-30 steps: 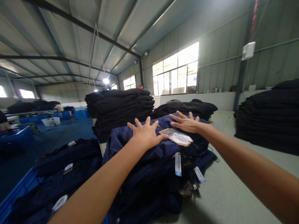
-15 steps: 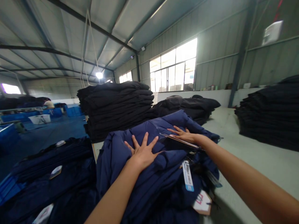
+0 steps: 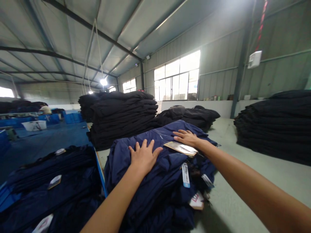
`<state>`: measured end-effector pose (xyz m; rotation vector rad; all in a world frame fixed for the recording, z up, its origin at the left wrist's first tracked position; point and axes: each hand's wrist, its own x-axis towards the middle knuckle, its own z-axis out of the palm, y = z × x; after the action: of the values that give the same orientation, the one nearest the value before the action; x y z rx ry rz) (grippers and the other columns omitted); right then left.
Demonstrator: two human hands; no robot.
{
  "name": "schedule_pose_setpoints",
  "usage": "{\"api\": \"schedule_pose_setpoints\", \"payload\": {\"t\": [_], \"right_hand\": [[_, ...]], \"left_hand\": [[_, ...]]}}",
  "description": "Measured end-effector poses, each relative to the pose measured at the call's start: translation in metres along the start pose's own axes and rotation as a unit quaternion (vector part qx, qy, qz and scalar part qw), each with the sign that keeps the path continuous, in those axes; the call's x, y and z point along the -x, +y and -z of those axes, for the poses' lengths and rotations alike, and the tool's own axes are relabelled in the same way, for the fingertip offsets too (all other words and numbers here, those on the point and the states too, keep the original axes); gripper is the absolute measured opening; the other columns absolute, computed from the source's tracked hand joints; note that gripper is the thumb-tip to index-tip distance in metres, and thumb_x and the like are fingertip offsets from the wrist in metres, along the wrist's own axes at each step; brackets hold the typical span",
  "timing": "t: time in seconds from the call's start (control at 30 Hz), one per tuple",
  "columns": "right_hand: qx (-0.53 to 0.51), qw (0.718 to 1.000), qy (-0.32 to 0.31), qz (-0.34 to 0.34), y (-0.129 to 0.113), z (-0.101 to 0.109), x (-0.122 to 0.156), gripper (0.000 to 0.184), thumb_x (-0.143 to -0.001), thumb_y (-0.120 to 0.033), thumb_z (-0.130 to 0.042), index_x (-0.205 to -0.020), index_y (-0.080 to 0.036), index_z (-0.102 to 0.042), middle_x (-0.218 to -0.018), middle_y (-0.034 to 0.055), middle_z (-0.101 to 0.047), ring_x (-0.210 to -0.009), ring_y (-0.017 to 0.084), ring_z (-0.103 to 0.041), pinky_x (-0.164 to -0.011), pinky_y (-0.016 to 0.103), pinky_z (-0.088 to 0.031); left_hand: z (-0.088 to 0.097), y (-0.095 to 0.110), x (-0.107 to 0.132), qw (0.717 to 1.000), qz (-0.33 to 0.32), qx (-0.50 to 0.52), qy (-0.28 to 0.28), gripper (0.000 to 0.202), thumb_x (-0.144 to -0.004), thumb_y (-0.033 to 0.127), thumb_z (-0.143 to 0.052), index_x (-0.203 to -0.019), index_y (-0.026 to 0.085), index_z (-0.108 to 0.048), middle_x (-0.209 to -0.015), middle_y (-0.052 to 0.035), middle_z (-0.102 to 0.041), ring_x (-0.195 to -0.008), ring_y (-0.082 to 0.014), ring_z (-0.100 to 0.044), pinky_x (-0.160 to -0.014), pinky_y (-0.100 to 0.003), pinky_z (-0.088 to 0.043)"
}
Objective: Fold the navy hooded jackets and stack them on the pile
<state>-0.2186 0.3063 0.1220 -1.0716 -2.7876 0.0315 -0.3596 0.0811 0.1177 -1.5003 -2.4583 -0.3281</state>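
A heap of folded navy garments point(image 3: 155, 187) lies on a pale green table point(image 3: 243, 200) in front of me. My left hand point(image 3: 143, 156) rests flat on top of the heap, fingers stretched out and holding nothing. My right hand point(image 3: 186, 137) lies flat on the far side of the same heap, fingers extended, just above a cardboard hang tag point(image 3: 181, 148). More tags point(image 3: 186, 174) dangle from the garments at the heap's right edge.
Tall stacks of black garments stand behind point(image 3: 123, 115) and at the right point(image 3: 274, 124); a lower dark pile point(image 3: 191, 115) sits between them. A blue bin point(image 3: 48, 191) with navy garments is at my left. Blue crates and a person point(image 3: 45, 109) are far left.
Both hands stayed flat on the navy heap. The left hand's fingers drew closer together. The cardboard tag settled flat beside my right hand.
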Motion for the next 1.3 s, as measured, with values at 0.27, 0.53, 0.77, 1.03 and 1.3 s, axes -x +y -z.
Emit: {"api": "schedule_pose_setpoints", "payload": {"t": [0.27,0.53,0.77,1.03,1.3], "right_hand": [[-0.077,0.991,-0.006,-0.107,0.005,-0.008,0.008,0.076,-0.077,-0.075,-0.014,-0.139,-0.035,-0.031,-0.151,0.0071,-0.019,-0.131,0.046,-0.018,-0.091,0.076,-0.015],[-0.200,0.979,0.033,0.027,-0.004,0.025,0.062,0.071,-0.085,-0.064,-0.018,-0.133,-0.021,-0.045,-0.138,0.0022,-0.045,-0.126,0.024,-0.041,-0.107,0.037,-0.028],[-0.151,0.979,0.014,0.134,-0.025,0.006,0.096,0.057,-0.086,-0.058,-0.029,-0.132,-0.029,-0.046,-0.135,0.0008,-0.048,-0.124,0.027,-0.042,-0.104,0.047,-0.029],[-0.154,0.981,0.019,0.120,-0.018,0.005,0.101,0.062,-0.087,-0.060,-0.020,-0.136,-0.027,-0.040,-0.141,0.0006,-0.040,-0.132,0.024,-0.030,-0.108,0.044,-0.023],[-0.080,0.996,0.016,0.029,0.005,0.029,0.197,0.064,-0.087,-0.061,-0.016,-0.138,-0.028,-0.036,-0.147,0.0022,-0.029,-0.137,0.023,-0.016,-0.110,0.050,-0.016]], "left_hand": [[-0.013,-0.019,0.020,0.992,0.123,0.000,0.001,0.080,-0.076,0.078,-0.014,-0.139,0.032,-0.031,-0.149,-0.0129,-0.020,-0.129,-0.0535,-0.008,-0.087,-0.077,-0.012],[0.011,0.007,0.045,0.996,-0.016,0.079,0.031,0.054,-0.092,0.051,-0.016,-0.134,0.030,-0.043,-0.147,-0.0025,-0.028,-0.134,-0.0383,-0.015,-0.104,-0.064,-0.008],[-0.003,0.030,0.059,0.976,-0.112,0.178,-0.059,0.042,-0.092,0.045,-0.023,-0.131,0.045,-0.040,-0.144,0.0076,-0.034,-0.132,-0.0391,-0.023,-0.095,-0.073,-0.017],[0.004,0.037,0.064,0.980,-0.115,0.162,0.013,0.040,-0.091,0.033,-0.033,-0.125,0.029,-0.053,-0.135,-0.0025,-0.048,-0.126,-0.0353,-0.037,-0.098,-0.065,-0.027],[0.021,0.112,0.107,0.914,-0.296,0.255,0.108,0.036,-0.083,0.017,-0.040,-0.114,0.017,-0.059,-0.125,-0.0081,-0.057,-0.122,-0.0276,-0.043,-0.106,-0.052,-0.028]]}}
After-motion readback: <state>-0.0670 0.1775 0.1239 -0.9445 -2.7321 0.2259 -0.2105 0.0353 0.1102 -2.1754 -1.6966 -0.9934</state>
